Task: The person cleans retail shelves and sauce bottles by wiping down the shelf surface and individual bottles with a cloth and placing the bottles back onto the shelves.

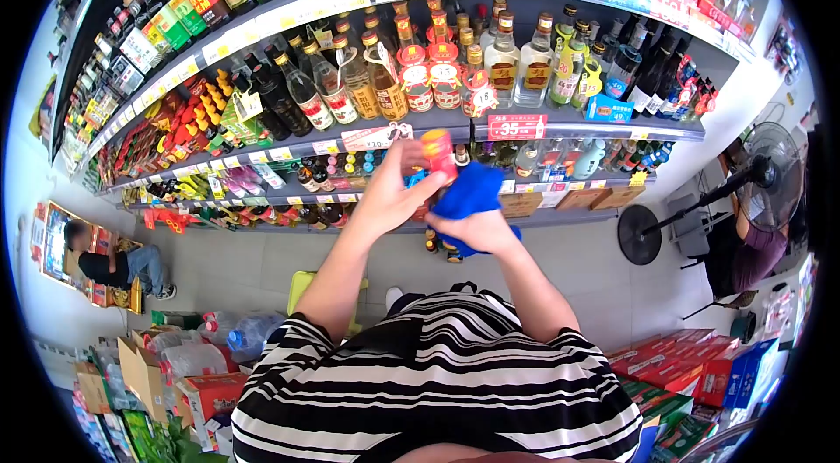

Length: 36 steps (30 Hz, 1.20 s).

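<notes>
My left hand (389,192) is raised in front of the liquor shelves, its fingers closed round a small red bottle (440,157) with a yellow top. Motion blurs the bottle, and its label cannot be read. Just to the right, my right hand (479,230) grips a bunched blue cloth (472,196). The cloth lies against the lower part of the bottle and hides it. Behind both hands runs the shelf edge with price tags, and glass liquor bottles (381,82) stand above it.
Clear bottles (534,65) with red tags stand close beyond my hands. A pedestal fan (641,234) is on the right, near a person in purple (759,253). Another person (105,266) sits at the left. Boxes (210,397) and a yellow-green stool (302,288) are near me.
</notes>
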Tool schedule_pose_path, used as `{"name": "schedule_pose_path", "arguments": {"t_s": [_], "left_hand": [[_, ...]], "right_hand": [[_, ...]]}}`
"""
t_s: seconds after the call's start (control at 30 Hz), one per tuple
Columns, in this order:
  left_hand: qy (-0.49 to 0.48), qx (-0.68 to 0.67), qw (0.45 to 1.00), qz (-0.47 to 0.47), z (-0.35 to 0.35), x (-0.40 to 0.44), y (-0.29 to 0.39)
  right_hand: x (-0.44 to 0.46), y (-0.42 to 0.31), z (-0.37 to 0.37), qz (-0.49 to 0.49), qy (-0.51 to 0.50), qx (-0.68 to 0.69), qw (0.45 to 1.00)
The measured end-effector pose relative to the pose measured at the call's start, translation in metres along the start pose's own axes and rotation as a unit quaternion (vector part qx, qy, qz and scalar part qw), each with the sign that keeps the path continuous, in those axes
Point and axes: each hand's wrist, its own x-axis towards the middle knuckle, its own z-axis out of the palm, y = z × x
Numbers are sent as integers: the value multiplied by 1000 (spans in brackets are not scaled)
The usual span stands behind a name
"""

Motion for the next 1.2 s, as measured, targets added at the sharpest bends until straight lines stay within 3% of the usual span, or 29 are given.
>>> {"name": "schedule_pose_path", "arguments": {"t_s": [0.03,0.07,0.2,0.33,0.47,0.57,0.6,0.7,0.77,0.9,1.0,1.1,1.2], "left_hand": [[18,-101,994,-38,16,6,11],[36,-208,974,-82,27,12,24],[81,-251,951,-160,31,12,41],[129,-312,927,-162,32,18,51],[207,-292,925,-127,41,18,52],[289,-299,909,-29,47,12,30],[284,-284,915,-37,55,5,30],[216,-246,944,-34,77,-31,24],[135,-165,973,-87,79,-61,11],[-9,-198,950,-240,74,-85,39],[-66,-168,937,-299,70,-87,47],[-191,-81,888,-410,62,-89,34],[-185,-74,891,-408,81,-96,30]], "right_hand": [[-1,-5,2,-86,-21,-38,995],[-6,-9,5,-34,-41,-1,999],[-6,10,-2,101,-150,186,966],[-20,35,-23,265,-242,400,843],[-40,30,-23,210,-141,482,839],[-44,13,-16,234,74,499,831],[-45,19,-17,252,137,466,837],[-36,29,-25,168,283,472,818],[-35,35,-47,144,312,436,832],[-33,56,-77,75,330,301,892],[-30,71,-73,54,394,227,889],[-32,52,-63,84,425,219,874],[-31,53,-50,80,443,244,859]]}}
